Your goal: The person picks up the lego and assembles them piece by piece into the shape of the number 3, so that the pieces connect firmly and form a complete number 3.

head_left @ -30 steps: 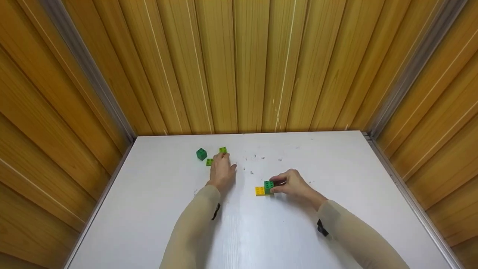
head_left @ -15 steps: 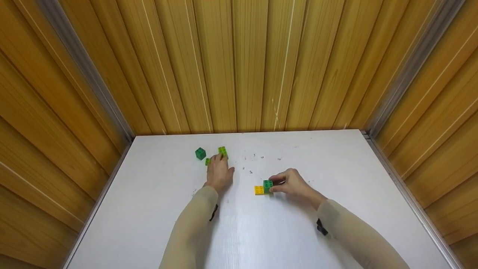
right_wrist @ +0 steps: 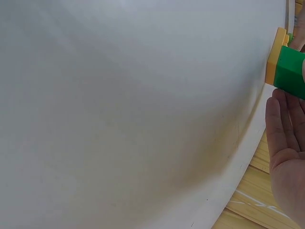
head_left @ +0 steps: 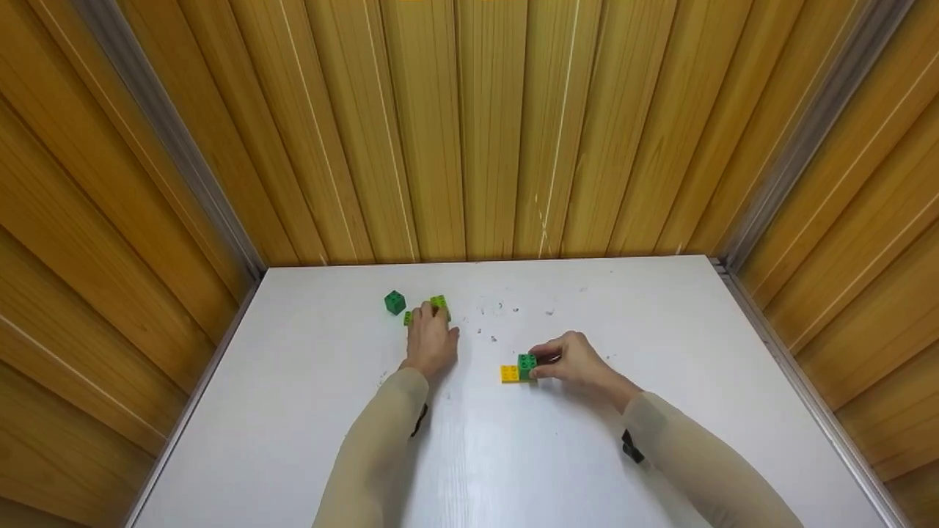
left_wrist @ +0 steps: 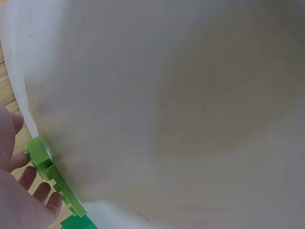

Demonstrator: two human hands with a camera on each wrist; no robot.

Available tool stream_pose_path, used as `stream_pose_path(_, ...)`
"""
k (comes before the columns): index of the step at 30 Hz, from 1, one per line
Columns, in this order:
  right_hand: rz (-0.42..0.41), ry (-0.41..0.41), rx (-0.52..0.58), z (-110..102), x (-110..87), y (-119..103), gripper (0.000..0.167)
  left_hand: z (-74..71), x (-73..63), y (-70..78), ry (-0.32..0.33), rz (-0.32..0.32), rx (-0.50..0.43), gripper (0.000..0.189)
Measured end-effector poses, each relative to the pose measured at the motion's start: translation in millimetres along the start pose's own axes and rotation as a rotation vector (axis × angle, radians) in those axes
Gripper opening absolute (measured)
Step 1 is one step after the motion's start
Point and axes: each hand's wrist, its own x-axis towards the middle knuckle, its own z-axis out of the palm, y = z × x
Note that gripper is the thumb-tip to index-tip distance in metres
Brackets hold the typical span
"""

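Note:
My right hand [head_left: 576,359] pinches a dark green toy building brick [head_left: 527,364] between thumb and fingers. That brick sits upright on the right part of a flat yellow brick [head_left: 509,374]; the right wrist view shows the yellow piece [right_wrist: 276,59] against its underside. Further left, my left hand [head_left: 431,343] lies low over two lime green bricks, one [head_left: 439,301] at its fingertips and another [head_left: 408,318] partly under its left side. In the left wrist view its loosely bent fingers touch or nearly touch the lime bricks [left_wrist: 67,191].
A loose dark green brick [head_left: 395,302] stands left of the lime ones. The white table [head_left: 469,455] has small dark marks near its middle. Wood-look panels [head_left: 491,132] enclose its back and sides.
My left hand has shifted slightly left. The farther lime brick has come a little nearer to me and turned slightly. The right hand keeps its hold on the dark green brick.

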Motion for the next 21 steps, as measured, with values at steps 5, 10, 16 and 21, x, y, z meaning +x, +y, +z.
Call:
stream_pose_path(5,0.007,0.001,0.002,0.5,-0.1,0.7,0.042,-0.8,0.4,-1.1,0.018,-0.021,-0.045,0.049)
stream_pose_path(10,0.013,-0.002,0.010,1.0,0.0,0.8,0.042,-1.3,-0.1,-3.2,0.051,0.002,0.004,0.043)
stream_pose_path(16,0.038,0.000,0.011,1.6,0.1,0.9,0.043,-2.3,-1.7,-3.9,0.056,0.007,0.043,0.042)
stream_pose_path(21,0.028,-0.002,0.020,0.9,0.5,1.1,0.042,-3.3,-2.9,-2.7,0.057,0.000,0.027,0.037)
